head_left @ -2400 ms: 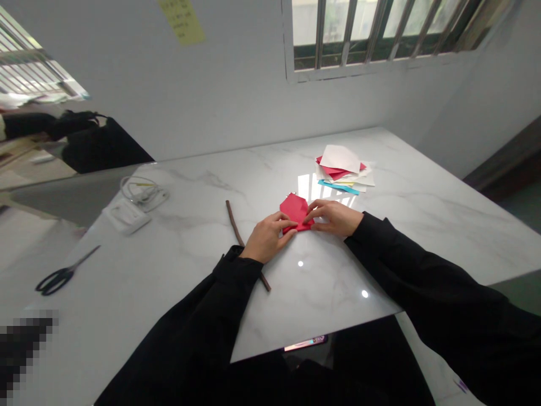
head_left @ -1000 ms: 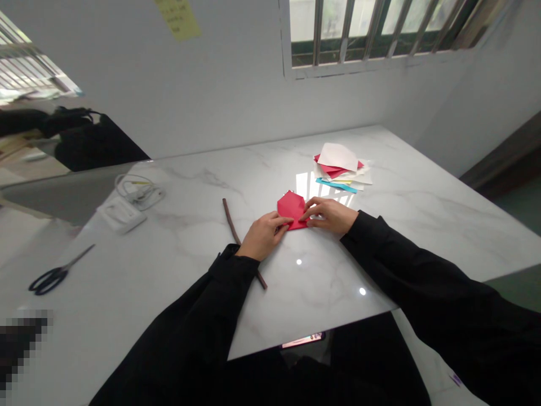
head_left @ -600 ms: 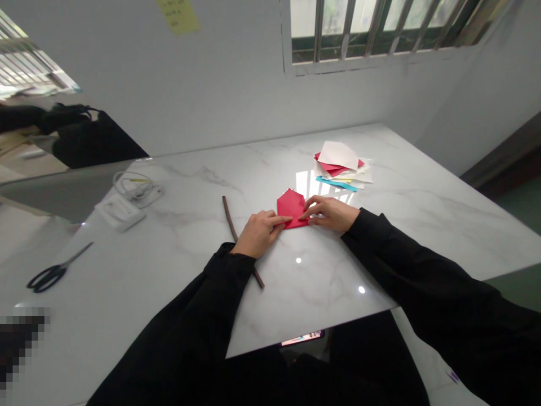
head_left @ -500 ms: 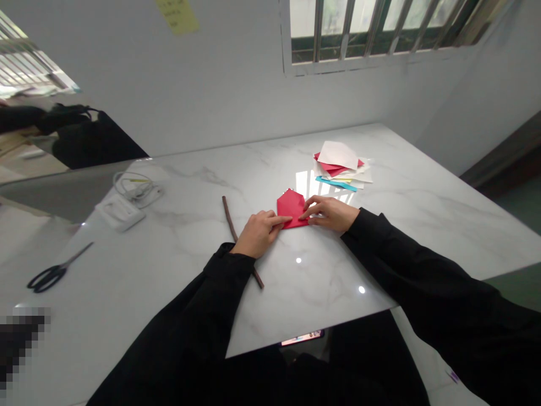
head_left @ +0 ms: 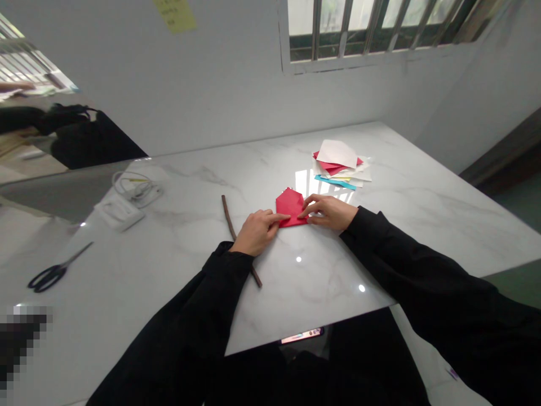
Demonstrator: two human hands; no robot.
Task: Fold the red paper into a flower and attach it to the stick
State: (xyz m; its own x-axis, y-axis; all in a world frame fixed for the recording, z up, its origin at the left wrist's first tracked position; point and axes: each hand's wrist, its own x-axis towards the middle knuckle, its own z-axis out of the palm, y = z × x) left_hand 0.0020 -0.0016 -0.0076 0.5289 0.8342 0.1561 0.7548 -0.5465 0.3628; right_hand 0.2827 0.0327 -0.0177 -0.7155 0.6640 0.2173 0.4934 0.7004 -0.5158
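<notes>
Well inside the table edge [head_left: 338, 316], red paper [head_left: 290, 204]

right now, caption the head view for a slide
Left hand and right hand on folded red paper atop a marbled white tabletop, scissors at far left.

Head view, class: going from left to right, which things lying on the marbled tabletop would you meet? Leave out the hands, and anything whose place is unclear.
Black-handled scissors → white box-shaped item → brown stick → red folded paper → stack of coloured papers.
</notes>
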